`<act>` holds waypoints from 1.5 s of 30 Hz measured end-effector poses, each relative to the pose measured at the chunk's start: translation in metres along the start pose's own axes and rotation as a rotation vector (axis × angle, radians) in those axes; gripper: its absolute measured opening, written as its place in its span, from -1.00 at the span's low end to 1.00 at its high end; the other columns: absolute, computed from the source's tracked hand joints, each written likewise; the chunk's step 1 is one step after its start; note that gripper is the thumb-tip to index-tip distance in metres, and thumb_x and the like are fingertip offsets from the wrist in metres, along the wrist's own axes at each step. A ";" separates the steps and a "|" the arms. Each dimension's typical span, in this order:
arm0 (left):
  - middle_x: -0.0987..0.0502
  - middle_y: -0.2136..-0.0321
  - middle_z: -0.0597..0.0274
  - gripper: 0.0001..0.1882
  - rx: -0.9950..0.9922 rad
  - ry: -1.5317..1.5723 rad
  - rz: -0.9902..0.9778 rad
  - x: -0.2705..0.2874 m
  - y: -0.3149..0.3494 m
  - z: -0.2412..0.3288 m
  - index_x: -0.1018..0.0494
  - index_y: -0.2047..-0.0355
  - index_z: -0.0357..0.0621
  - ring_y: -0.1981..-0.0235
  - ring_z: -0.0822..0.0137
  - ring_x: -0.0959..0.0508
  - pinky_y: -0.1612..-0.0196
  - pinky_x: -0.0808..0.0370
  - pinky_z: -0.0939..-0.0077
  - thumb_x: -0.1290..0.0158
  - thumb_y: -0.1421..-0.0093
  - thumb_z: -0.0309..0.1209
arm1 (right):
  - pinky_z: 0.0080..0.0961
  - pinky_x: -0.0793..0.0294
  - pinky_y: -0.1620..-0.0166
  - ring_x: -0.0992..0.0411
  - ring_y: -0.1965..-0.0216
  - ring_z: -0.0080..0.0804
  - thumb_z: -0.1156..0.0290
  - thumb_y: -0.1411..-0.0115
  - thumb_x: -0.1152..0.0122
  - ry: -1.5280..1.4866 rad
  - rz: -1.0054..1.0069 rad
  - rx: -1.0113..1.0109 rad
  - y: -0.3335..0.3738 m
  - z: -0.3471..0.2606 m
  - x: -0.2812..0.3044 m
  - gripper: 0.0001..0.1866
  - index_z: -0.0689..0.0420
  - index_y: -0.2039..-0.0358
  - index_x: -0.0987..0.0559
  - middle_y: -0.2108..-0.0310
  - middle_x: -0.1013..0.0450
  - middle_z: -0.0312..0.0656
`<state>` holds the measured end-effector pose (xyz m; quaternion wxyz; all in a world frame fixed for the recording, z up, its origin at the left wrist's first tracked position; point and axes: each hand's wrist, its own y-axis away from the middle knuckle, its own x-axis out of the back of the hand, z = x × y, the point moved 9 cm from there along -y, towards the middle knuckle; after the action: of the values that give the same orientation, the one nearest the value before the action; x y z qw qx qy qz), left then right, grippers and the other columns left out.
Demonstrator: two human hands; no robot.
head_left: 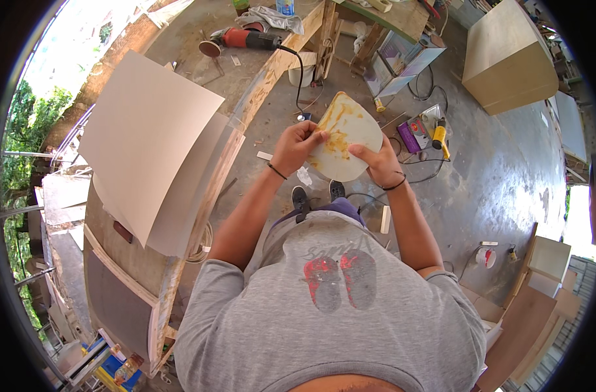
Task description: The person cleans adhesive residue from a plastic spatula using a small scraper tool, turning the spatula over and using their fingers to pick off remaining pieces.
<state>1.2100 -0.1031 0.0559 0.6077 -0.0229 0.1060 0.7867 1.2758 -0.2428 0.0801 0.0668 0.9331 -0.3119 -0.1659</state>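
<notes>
Both my hands hold up a thin, pale sheet (350,147) with rounded edges, smeared yellow-brown like glue or stain across its left and upper part. My left hand (298,147) pinches the left edge between thumb and fingers. On the right side my right hand (379,160) grips the sheet, thumb on the face and fingers behind it, mostly hidden. The sheet is in front of my body, above the floor and my shoes (337,189). What its underside looks like cannot be seen.
A red and black power tool (249,39) with a round pad lies on the workbench ahead, its cord hanging down. Large white sheets (147,130) cover the bench at left. On the floor at right are a yellow tool (439,134), a purple box (412,135) and cables. A wooden box (510,59) stands beyond.
</notes>
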 end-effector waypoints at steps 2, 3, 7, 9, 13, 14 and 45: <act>-0.47 0.56 0.39 -0.67 0.025 -0.033 0.103 0.007 -0.001 -0.009 -0.48 0.36 -0.23 0.54 0.65 -0.38 0.47 -0.34 0.71 -0.05 -0.19 -0.16 | -0.52 -0.28 -0.08 -0.31 -0.02 -0.49 0.56 -0.02 -0.20 0.083 0.043 0.064 0.004 -0.003 -0.010 -0.27 0.21 -0.22 -0.16 -0.05 -0.33 -0.16; -0.46 0.58 0.41 -0.63 0.048 -0.054 0.147 0.013 -0.006 -0.024 -0.48 0.40 -0.22 0.56 0.64 -0.36 0.48 -0.33 0.69 -0.02 -0.21 -0.11 | -0.52 -0.27 -0.09 -0.29 -0.03 -0.49 0.57 -0.02 -0.20 0.125 0.063 0.096 0.006 -0.005 -0.018 -0.27 0.21 -0.22 -0.16 -0.06 -0.32 -0.15; -0.43 0.57 0.41 -0.52 0.143 -0.090 0.151 0.016 -0.009 -0.031 -0.51 0.40 -0.18 0.49 0.61 -0.37 0.44 -0.33 0.63 0.08 -0.23 0.03 | -0.52 -0.12 -0.18 -0.13 -0.18 -0.49 0.60 -0.01 -0.15 0.253 0.045 0.241 0.012 -0.020 -0.035 -0.24 0.21 -0.24 -0.10 -0.20 -0.16 -0.18; -0.44 0.51 0.38 -0.53 0.262 0.054 0.110 0.030 -0.011 -0.041 -0.49 0.26 -0.24 0.36 0.57 -0.40 0.33 -0.36 0.62 0.06 -0.23 -0.01 | -0.52 -0.12 -0.18 -0.13 -0.18 -0.49 0.58 -0.01 -0.17 0.247 0.027 0.238 0.009 -0.015 -0.025 -0.23 0.22 -0.25 -0.09 -0.20 -0.15 -0.18; -0.49 0.36 0.31 -0.56 -0.107 -0.004 -0.031 0.009 -0.002 0.020 -0.35 0.03 -0.32 0.12 0.51 -0.40 0.09 -0.35 0.63 0.00 -0.24 -0.20 | -0.51 -0.14 -0.17 -0.14 -0.17 -0.51 0.53 0.01 -0.23 0.094 0.001 0.192 0.010 -0.017 -0.004 -0.20 0.24 -0.25 -0.09 -0.20 -0.15 -0.17; -0.48 0.30 0.31 -0.54 -0.059 0.049 -0.192 -0.006 0.004 0.019 -0.27 -0.03 -0.33 0.17 0.51 -0.44 0.10 -0.37 0.64 -0.05 -0.20 -0.32 | -0.51 -0.15 -0.17 -0.15 -0.16 -0.51 0.52 0.01 -0.24 0.071 -0.016 0.187 0.011 -0.019 -0.004 -0.19 0.23 -0.25 -0.09 -0.19 -0.16 -0.17; -0.46 0.28 0.26 -0.39 0.095 -0.108 0.090 -0.025 -0.026 -0.010 -0.39 0.14 -0.24 0.23 0.46 -0.41 0.16 -0.35 0.55 0.27 -0.27 0.11 | -0.44 -0.27 -0.08 -0.32 -0.04 -0.14 0.53 0.06 -0.01 0.536 0.059 0.384 0.041 -0.046 -0.029 -0.10 -0.03 -0.32 0.09 -0.04 -0.31 0.06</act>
<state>1.2405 -0.1223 0.0462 0.5770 0.0535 0.1112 0.8074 1.2471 -0.2563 0.1400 -0.0260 0.9297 -0.3355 0.1497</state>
